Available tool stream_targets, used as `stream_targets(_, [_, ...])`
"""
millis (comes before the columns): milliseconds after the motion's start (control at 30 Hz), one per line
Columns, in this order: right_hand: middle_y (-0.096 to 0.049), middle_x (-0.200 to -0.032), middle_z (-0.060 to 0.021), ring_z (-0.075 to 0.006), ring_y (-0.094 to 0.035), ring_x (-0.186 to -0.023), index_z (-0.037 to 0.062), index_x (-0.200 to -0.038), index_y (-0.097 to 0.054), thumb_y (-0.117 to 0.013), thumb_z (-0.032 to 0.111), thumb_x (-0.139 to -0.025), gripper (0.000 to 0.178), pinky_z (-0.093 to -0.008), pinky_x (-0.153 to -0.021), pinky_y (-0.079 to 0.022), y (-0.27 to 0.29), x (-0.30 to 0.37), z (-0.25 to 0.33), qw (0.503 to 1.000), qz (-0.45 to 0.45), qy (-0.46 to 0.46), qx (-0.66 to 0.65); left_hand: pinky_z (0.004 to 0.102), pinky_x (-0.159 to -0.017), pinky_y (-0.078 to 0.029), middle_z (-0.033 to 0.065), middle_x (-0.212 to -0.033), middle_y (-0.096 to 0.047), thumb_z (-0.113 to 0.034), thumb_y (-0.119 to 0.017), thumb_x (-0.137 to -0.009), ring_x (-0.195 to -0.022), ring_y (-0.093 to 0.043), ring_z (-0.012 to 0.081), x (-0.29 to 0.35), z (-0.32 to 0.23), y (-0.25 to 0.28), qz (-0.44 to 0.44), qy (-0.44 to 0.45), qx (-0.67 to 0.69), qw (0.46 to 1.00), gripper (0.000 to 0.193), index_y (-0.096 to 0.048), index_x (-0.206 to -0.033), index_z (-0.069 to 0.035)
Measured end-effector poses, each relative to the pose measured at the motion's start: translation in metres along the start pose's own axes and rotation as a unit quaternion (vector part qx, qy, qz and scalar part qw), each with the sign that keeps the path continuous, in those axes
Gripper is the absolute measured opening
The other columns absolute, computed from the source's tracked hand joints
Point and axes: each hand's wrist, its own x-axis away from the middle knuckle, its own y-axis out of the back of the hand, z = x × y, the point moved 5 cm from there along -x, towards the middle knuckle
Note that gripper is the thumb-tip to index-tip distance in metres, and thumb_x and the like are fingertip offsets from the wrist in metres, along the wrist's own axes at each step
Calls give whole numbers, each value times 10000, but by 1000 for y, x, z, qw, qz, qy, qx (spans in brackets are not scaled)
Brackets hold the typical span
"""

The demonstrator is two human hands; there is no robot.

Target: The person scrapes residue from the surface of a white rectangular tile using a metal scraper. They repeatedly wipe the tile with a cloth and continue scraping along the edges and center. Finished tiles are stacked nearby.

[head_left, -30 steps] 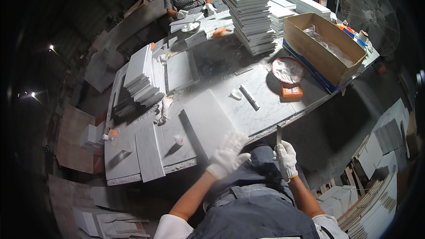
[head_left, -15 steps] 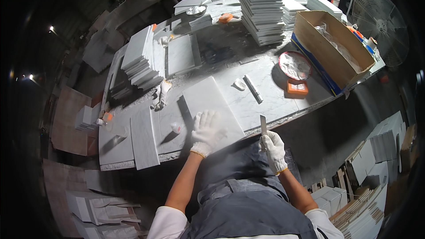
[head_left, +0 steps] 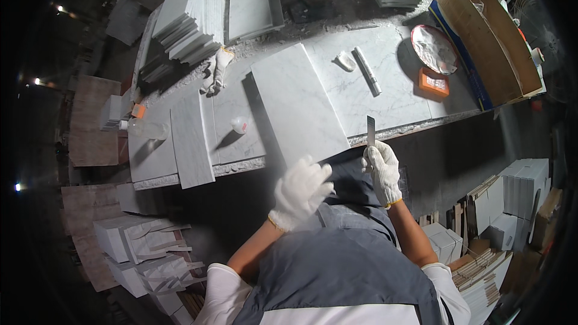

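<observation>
A pale marble tile (head_left: 299,99) lies on the table, its near end at the front edge. My left hand (head_left: 301,194), in a white knitted glove, is off the tile near its close end, in front of my apron. Its fingers are loosely bent and apart, with nothing seen in them. My right hand (head_left: 383,173), gloved too, grips a flat metal scraper blade (head_left: 371,129) that points upward, just right of the tile's near corner. To the right of the tile lie a white marker-like tube (head_left: 368,71) and a small white lump (head_left: 345,61).
A narrow stone strip (head_left: 191,138), a small white bottle (head_left: 239,124) and a clear bottle (head_left: 147,129) are at left. Stacked tiles (head_left: 189,15) and a crumpled glove (head_left: 217,71) lie farther back. A red-rimmed bowl (head_left: 434,49), an orange box (head_left: 433,82) and a cardboard box (head_left: 490,42) occupy the right.
My left hand has come off the tile and moved back toward my body. The right hand still holds the blade. The view has tipped down, so the table sits higher.
</observation>
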Motion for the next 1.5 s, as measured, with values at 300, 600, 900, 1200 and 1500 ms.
stream_targets(300, [-644, -940, -25, -121, -666, -768, 75, -1170, -583, -580, 224, -1077, 175, -258, -585, -555, -5, -14, 15, 997, -56, -39, -47, 540, -1250, -199, 190, -1415, -575, -420, -596, -976, -1414, -422, 379, -34, 52, -34, 82, 15, -165, 983, 556, -628, -1375, -34])
stream_targets(600, [-582, -938, -43, -126, -572, -778, 31, -1369, -490, -590, 115, -1047, 347, -243, -637, -494, -21, -59, 44, 989, 83, 0, -121, 416, -923, -526, 119, -1124, -722, -367, -680, -918, -1072, -667, 309, -60, 32, -24, 86, -2, -61, 994, 305, -782, -1033, -103])
stream_targets(900, [-579, -945, 0, -89, -573, -784, 108, -1146, -541, -563, 192, -1075, 113, -218, -637, -494, -13, -64, 46, 957, 131, -31, -256, 404, -672, -548, 111, -876, -736, -222, -728, -887, -740, -683, 311, -117, 10, -13, 148, -59, 163, 974, 121, -791, -920, -124])
stream_targets(1200, [-553, -946, -27, -120, -548, -816, 84, -1250, -498, -579, 158, -1059, 220, -242, -661, -480, -9, -67, 30, 964, 126, -1, -236, 406, -645, -539, 134, -940, -748, -148, -730, -874, -731, -680, 314, -136, -14, -18, 88, -75, 56, 992, 353, -725, -1217, -67])
stream_targets(1500, [-592, -895, -20, -94, -569, -758, 27, -1115, -591, -465, 117, -1042, 172, -242, -634, -491, -23, -44, 28, 957, 170, -14, -233, 327, -775, -599, 163, -1073, -764, 0, -651, -959, -856, -749, 250, -88, -24, -39, 128, 26, 253, 959, 363, -637, -1321, 25])
